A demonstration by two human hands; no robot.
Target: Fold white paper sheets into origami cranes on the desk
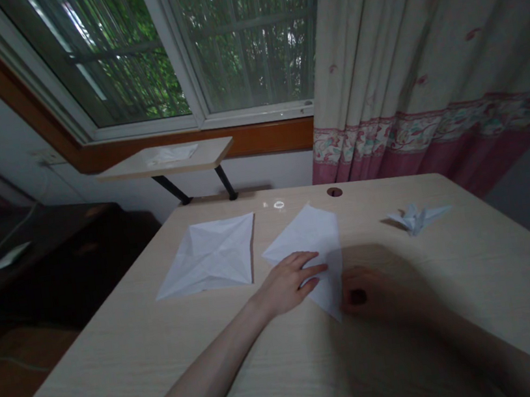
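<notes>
My left hand (292, 281) lies flat with its fingers spread on a folded sheet of white paper (313, 234), which has a straight right edge and pointed corners. Beside that right edge is my right hand (380, 294), blurred and in shadow, its fingers curled into a loose fist around a dark hollow. Nothing shows inside it; whether its fingertips touch the paper, I cannot tell. Left of the folded sheet, an opened square of white paper (214, 255) with diagonal creases rests on the table. A folded paper crane (416, 219) stands at the right.
The wooden table (248, 358) has a round cable hole (334, 192) near its back edge. A raised shelf (127, 168) at the back left bears white paper (172, 153). Behind are a window and a long curtain (376, 77). A dark cabinet (54, 241) stands left.
</notes>
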